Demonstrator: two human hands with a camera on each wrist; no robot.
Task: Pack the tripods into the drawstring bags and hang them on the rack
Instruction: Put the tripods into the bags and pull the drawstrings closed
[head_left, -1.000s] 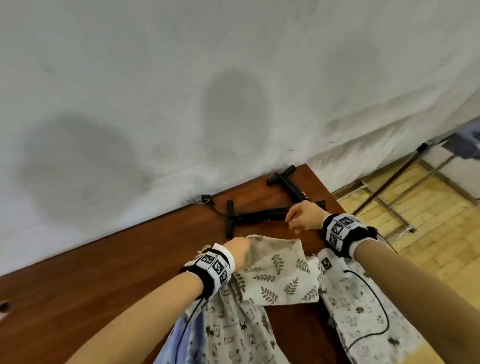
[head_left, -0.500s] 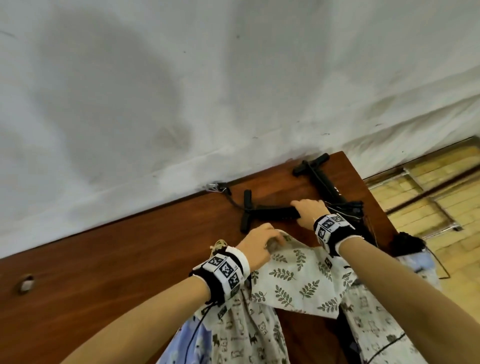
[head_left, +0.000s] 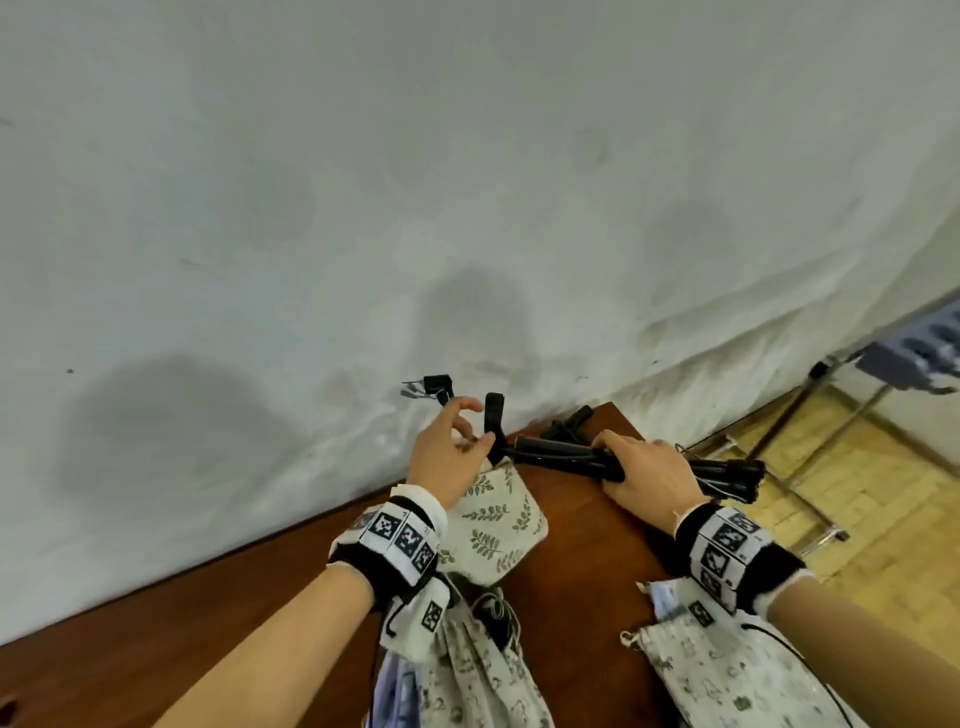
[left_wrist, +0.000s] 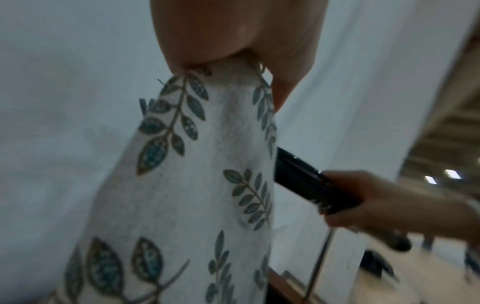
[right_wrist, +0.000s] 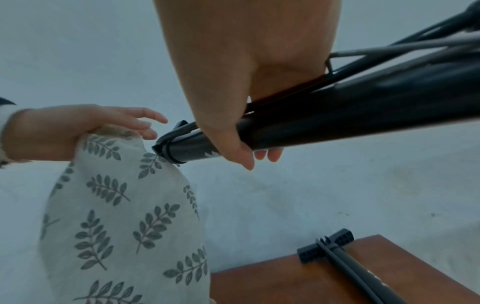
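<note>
My right hand (head_left: 631, 470) grips a folded black tripod (head_left: 561, 452) round its shaft and holds it level above the table; the same tripod (right_wrist: 363, 115) fills the right wrist view. Its head end touches the top of a leaf-print drawstring bag (head_left: 493, 519). My left hand (head_left: 449, 441) pinches that bag (left_wrist: 187, 185) by its top edge and holds it hanging, with the other fingers spread. A second black tripod (right_wrist: 348, 265) lies on the brown table (right_wrist: 272, 283) by the wall.
Two animal-print bags (head_left: 483, 670) (head_left: 727, 670) hang at the table's near edge under my wrists. A metal rack (head_left: 810, 415) with a bluish bag (head_left: 914, 353) on it stands on the tiled floor to the right. A white wall backs the table.
My right hand has lifted the tripod off the table and swung its head toward the bag. My left hand has raised the leaf-print bag by its top edge.
</note>
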